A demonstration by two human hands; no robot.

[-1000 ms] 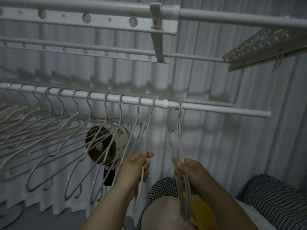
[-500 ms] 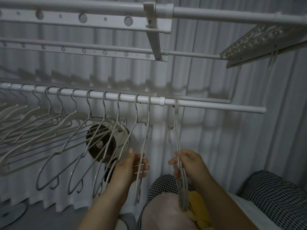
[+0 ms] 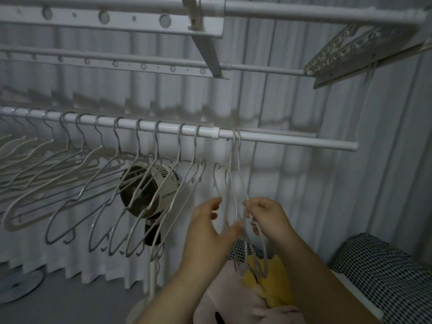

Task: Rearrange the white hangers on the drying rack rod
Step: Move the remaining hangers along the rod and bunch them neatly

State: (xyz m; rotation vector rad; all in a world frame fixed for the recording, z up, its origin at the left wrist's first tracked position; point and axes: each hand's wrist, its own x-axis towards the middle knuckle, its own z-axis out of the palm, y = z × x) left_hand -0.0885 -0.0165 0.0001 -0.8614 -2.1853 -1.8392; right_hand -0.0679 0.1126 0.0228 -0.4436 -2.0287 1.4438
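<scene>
White wire hangers [image 3: 138,141] hang in a long row along the drying rack rod [image 3: 292,141], all left of a collar on it, as I see through the head camera. Just right of that collar, two more hangers [image 3: 238,148] hook on side by side. The right hand [image 3: 268,218] pinches their wires with curled fingers. The left hand [image 3: 208,230] is spread loosely beside them, grasping nothing; its blurred thumb lies near the wires. A fan [image 3: 152,197] stands behind the row.
</scene>
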